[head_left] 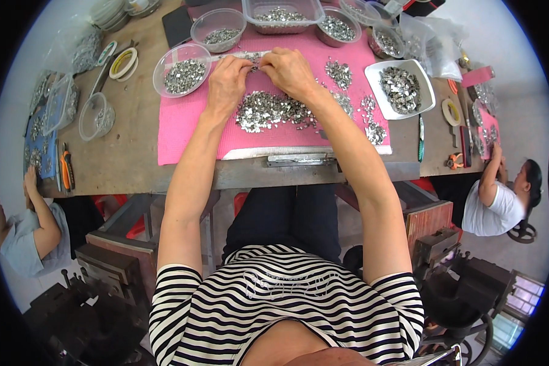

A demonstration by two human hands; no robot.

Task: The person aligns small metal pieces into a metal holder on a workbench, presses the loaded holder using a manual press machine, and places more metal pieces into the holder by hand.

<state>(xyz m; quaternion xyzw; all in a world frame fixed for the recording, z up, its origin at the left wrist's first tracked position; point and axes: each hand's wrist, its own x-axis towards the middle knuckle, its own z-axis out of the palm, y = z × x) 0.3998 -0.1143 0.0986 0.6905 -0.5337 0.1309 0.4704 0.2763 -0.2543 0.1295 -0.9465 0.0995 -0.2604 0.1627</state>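
Both arms reach forward over a pink ribbed mat [186, 134]. My left hand [227, 83] and my right hand [288, 72] almost meet near the mat's far edge. Their fingers are pinched together, and whatever lies between the tips is too small to make out. A few small shiny metal pieces [252, 59] show around the fingertips. Nearer to me, below the hands, spreads a heap of small silvery metal pieces [268, 112]. Left of my left hand, a round clear tub [159, 78] holds similar pieces. Smaller piles [338, 74] lie to the right of my right hand.
A white square dish [375, 91] of metal pieces stands at right. Clear tubs [195, 27] line the back. Tape rolls [124, 64], orange-handled pliers [67, 171] and a green-handled tool [421, 146] lie on the table. People work at left [33, 235] and right [494, 207].
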